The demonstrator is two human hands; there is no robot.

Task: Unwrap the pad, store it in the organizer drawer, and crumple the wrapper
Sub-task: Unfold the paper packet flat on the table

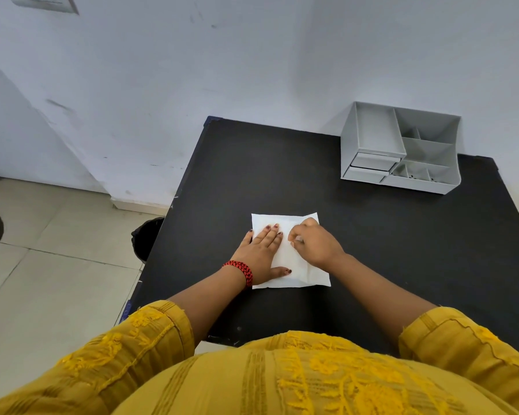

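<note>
A white pad on its opened white wrapper (288,259) lies flat in the middle of the black table (402,250). My left hand (262,253), with a red braided band on the wrist, presses flat on its left half, fingers spread. My right hand (315,242) rests on the right half with curled fingers pinching the white material near its middle. The grey organizer (399,146) stands at the table's far right against the wall, with two small shut drawers (370,167) at its front left and open compartments on top.
A black waste bin (147,238) stands on the tiled floor just left of the table's left edge. The white wall runs behind the table. Bare black tabletop lies between the pad and the organizer.
</note>
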